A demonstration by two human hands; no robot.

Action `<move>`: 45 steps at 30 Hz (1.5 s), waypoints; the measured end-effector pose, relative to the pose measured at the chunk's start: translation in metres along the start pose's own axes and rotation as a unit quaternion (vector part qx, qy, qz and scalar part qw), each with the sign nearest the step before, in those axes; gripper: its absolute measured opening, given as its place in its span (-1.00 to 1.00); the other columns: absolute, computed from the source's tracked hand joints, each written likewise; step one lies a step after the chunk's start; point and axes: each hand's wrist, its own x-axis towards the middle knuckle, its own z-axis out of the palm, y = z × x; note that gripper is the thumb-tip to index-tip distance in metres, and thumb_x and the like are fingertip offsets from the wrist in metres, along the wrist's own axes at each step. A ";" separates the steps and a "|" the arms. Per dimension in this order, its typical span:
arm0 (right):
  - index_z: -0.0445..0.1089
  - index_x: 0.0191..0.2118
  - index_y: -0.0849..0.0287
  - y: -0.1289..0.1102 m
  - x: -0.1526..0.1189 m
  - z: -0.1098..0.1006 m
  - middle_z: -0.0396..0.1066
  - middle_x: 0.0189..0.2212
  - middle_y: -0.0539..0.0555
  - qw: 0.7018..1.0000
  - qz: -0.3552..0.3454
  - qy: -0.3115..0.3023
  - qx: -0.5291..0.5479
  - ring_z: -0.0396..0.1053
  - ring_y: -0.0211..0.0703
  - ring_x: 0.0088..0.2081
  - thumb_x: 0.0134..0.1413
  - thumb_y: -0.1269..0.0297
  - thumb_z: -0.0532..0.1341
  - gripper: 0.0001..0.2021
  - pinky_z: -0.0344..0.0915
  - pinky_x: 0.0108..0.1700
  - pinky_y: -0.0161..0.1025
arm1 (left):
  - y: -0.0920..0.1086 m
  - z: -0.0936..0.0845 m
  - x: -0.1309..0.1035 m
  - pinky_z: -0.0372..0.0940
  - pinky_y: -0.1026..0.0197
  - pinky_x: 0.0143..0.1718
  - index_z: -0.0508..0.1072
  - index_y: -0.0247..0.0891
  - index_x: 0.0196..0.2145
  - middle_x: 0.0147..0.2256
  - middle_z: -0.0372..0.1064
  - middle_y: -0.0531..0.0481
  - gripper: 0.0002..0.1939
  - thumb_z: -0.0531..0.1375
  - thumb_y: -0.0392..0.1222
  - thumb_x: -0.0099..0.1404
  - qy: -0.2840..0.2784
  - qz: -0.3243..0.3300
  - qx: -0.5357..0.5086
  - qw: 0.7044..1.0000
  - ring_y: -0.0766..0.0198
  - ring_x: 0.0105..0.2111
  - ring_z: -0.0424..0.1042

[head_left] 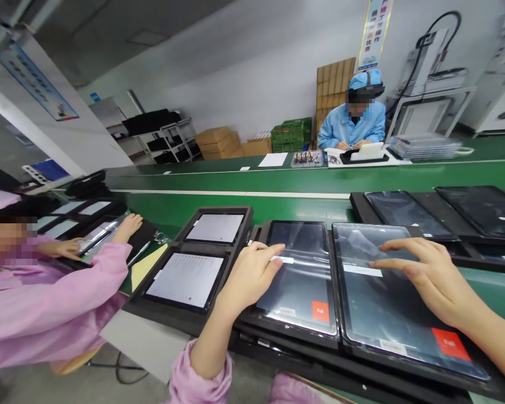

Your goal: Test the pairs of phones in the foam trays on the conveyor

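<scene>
Two large tablets with dark lit screens lie side by side in a black foam tray, each showing a red box marked "Fail" near its lower right corner. My left hand (255, 269) is over the left edge of the middle tablet (297, 292), fingers apart and fingertips by a white bar on the screen. My right hand (425, 269) reaches over the right tablet (387, 314), index finger and thumb spread near its white bar. Neither hand holds anything. Left of them, two smaller tablets (187, 280) with white screens rest in another foam tray (225, 292).
At the left a person in pink (67, 297) handles a tablet in film. A yellow sheet (147, 269) lies between us. More dark tablets (408, 213) sit in trays at back right. Beyond the green bench (294, 207), a person in blue (353, 123) works.
</scene>
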 end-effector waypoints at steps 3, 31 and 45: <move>0.63 -0.09 -0.03 0.001 0.001 0.001 0.40 0.02 0.16 1.000 0.005 0.015 0.001 0.34 0.15 0.06 0.53 -0.02 -0.24 -0.35 0.13 0.11 0.16 | -0.002 -0.009 -0.002 -0.01 -0.31 0.34 0.45 -0.23 0.20 0.14 0.45 -0.13 -0.26 -0.26 0.28 0.53 -0.033 0.021 0.036 0.999 -0.10 0.19 0.30; 0.63 -0.10 -0.10 0.001 0.007 0.006 0.39 0.04 0.13 1.000 -0.016 -0.021 0.013 0.33 0.11 0.07 0.53 0.05 -0.18 -0.43 0.23 0.10 0.15 | -0.008 -0.042 0.049 -0.72 -0.45 0.32 0.31 0.03 0.31 0.18 0.42 0.02 -0.45 -0.22 0.16 0.58 -0.150 0.087 0.042 0.984 0.00 0.37 0.03; 0.60 0.04 -0.11 0.047 0.041 0.002 0.28 0.17 0.25 0.975 0.156 0.024 -0.159 0.17 0.31 0.16 0.46 0.05 -0.21 -0.41 0.17 0.13 0.41 | 0.027 0.041 0.137 -0.03 -0.15 0.39 -0.14 -0.33 0.46 0.46 -0.25 -0.31 -0.34 -0.08 0.06 0.59 -0.217 0.193 0.140 0.947 -0.10 0.43 -0.07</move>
